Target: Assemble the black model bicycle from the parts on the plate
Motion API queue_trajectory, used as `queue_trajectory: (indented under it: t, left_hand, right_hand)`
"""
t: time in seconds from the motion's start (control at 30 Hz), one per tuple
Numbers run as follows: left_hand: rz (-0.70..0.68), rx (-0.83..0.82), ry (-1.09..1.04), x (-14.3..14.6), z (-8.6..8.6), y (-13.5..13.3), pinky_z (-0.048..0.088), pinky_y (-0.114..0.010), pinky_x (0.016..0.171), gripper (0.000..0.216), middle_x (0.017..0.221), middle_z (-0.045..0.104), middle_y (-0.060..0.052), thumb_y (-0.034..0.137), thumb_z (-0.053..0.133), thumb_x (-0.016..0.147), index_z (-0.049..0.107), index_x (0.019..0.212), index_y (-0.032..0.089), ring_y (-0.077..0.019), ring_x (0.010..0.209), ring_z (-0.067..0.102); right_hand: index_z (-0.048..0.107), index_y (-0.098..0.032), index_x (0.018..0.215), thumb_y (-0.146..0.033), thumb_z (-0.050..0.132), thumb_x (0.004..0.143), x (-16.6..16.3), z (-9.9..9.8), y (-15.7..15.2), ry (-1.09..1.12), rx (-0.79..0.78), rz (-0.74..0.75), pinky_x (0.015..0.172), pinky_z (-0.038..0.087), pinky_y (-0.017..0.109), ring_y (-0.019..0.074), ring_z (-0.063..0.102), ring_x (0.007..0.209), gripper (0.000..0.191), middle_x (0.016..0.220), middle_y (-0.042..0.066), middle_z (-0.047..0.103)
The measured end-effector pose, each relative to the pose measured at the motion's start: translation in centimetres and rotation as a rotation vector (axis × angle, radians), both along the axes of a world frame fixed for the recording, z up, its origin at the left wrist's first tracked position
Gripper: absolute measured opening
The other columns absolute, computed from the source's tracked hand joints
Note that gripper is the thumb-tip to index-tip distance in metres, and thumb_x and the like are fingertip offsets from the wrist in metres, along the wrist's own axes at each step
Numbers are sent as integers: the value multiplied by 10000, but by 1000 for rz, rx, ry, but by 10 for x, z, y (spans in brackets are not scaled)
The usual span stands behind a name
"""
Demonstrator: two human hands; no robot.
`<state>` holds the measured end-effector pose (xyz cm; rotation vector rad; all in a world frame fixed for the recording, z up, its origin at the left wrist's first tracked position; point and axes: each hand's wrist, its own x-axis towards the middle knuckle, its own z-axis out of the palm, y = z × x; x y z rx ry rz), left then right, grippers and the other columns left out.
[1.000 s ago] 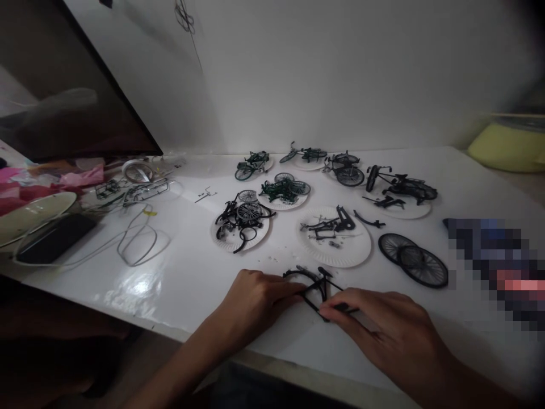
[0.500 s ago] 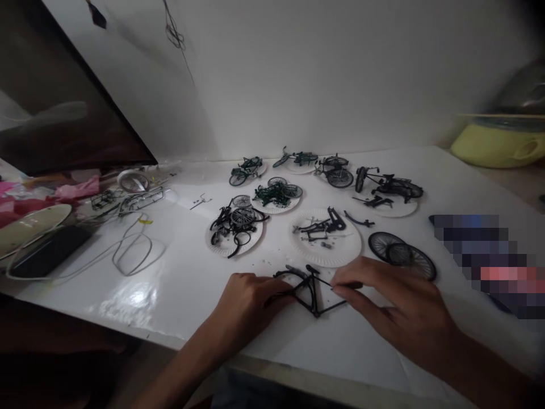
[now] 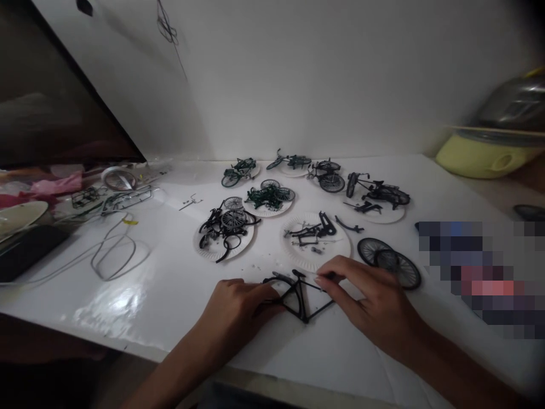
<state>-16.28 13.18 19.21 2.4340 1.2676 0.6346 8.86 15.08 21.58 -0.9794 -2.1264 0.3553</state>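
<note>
A small black model bicycle frame (image 3: 305, 304), with a saddle and a curved rear mudguard on it, is held low over the near part of the white table. My left hand (image 3: 238, 309) has its fingers closed round the rear end of the frame. At the front end my right hand (image 3: 366, 292) pinches with thumb and forefinger; its fingers hide the frame's head. Just beyond lies a paper plate (image 3: 287, 250) bearing black bicycle parts (image 3: 326, 224) and tiny pieces. Two spoked wheels (image 3: 398, 270) overlap on the table behind my right hand.
Another paper plate (image 3: 198, 247) carries black wheels and mudguards. Green parts (image 3: 261, 197) and several model bicycles (image 3: 372, 190) stand farther back. A looped cable (image 3: 131, 250), a tape roll (image 3: 119, 179) and a dark screen (image 3: 55, 96) are left; a yellow pot (image 3: 472, 156) is right.
The whole scene has shifted slightly left in the picture as the camera turned. Both hands keep their grip on the frame, and the parts on the table look unmoved.
</note>
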Motion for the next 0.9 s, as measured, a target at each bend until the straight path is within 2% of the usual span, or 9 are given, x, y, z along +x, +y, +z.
queue_trajectory:
  t: [0.1, 0.2, 0.27, 0.43, 0.53, 0.6, 0.7, 0.83, 0.9]
  left_hand:
    - [-9, 34, 6, 1, -1, 2, 392, -256, 595, 107, 740, 701, 30, 307, 608, 964, 695, 950, 247, -147, 598, 633]
    - [-9, 72, 35, 2, -2, 2, 392, -256, 578, 116, 764, 679, 23, 307, 600, 964, 692, 928, 247, -151, 607, 635]
    - [-11, 94, 56, 2, -2, 3, 409, -257, 581, 125, 779, 663, 14, 311, 607, 955, 692, 897, 239, -155, 621, 639]
    - [32, 105, 59, 1, 4, 1, 475, -255, 612, 121, 986, 670, 5, 343, 739, 853, 703, 926, 254, -131, 637, 652]
    - [70, 187, 62, -4, 15, -2, 495, -277, 606, 284, 1054, 666, -24, 422, 788, 792, 698, 990, 240, -129, 604, 632]
    - [43, 226, 34, -10, 25, -4, 495, -270, 590, 282, 1026, 663, -41, 451, 734, 842, 693, 997, 219, -125, 609, 622]
    - [1, 230, -2, -17, 42, 1, 484, -242, 573, 210, 990, 655, -46, 387, 594, 962, 687, 992, 201, -101, 613, 609]
    - [-12, 274, 107, -10, 66, 30, 483, -248, 587, 198, 1050, 651, -51, 312, 526, 1008, 682, 1020, 191, -99, 655, 613]
    - [-56, 342, 177, 2, 74, 52, 500, -263, 655, 182, 1040, 652, -70, 264, 526, 1007, 674, 1025, 160, -159, 854, 633]
  right_hand:
    - [538, -242, 949, -201, 532, 983, 4, 2, 4, -26, -7, -49, 666, 452, 216, 97, 621, 674, 53, 772, -43, 638]
    - [472, -238, 826, -250, 434, 1019, 14, 8, 7, -24, 15, -157, 559, 389, 237, 101, 495, 537, 198, 624, -62, 489]
    - [403, -245, 762, -290, 346, 1040, 23, 12, 10, -19, 36, -233, 534, 358, 259, 116, 431, 510, 287, 600, -59, 408]
    - [382, -254, 758, -323, 312, 1045, 45, 15, 23, -106, 38, -311, 531, 332, 284, 139, 405, 500, 303, 589, -57, 380]
    - [443, -246, 738, -324, 408, 1022, 49, 16, 30, -238, -15, -227, 534, 339, 284, 145, 480, 513, 296, 579, -45, 484]
    - [496, -237, 734, -324, 445, 1011, 47, 20, 34, -323, -37, -154, 548, 352, 282, 147, 524, 535, 295, 599, -34, 552]
    - [508, -227, 731, -345, 448, 1013, 39, 29, 43, -405, -27, -104, 559, 354, 280, 144, 532, 547, 311, 611, -30, 568]
    - [459, -222, 719, -348, 471, 1002, 26, 33, 60, -432, 46, -118, 545, 330, 274, 134, 478, 538, 310, 612, -35, 505]
    - [473, -215, 738, -313, 458, 1005, 23, 27, 66, -425, 88, -112, 557, 344, 271, 132, 486, 560, 285, 654, -25, 512]
